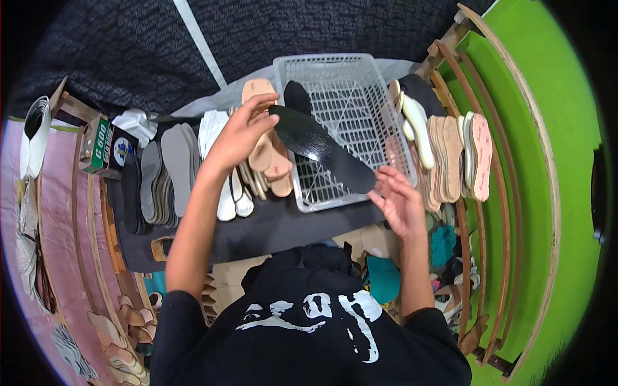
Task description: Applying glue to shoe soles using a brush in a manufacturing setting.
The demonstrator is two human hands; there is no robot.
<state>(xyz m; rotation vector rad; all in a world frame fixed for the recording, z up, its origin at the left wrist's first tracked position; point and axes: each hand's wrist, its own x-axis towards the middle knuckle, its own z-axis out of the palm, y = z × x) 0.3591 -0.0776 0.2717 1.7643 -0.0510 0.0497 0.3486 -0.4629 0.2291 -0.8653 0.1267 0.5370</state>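
Note:
A glossy black insole (322, 151) is held up at a slant between my two hands, over the near part of a translucent plastic crate (315, 207). My left hand (243, 134) pinches its upper left end, fingers laid along the edge. At the lower right end, my right hand (400, 199) grips it lightly between thumb and fingertips. Inside the crate, partly hidden behind the held one, lies another black insole (297, 98). Tan insoles (278, 162) are stacked just left of the crate, beneath my left wrist.
Grey insoles (177, 154) and black ones (132, 193) stand in rows on the dark table (257, 237). A green and black box (106, 149) is at the left. Right of the crate are cream insoles (418, 132) and pinkish ones (481, 157). Wooden rails (547, 154) border the right side.

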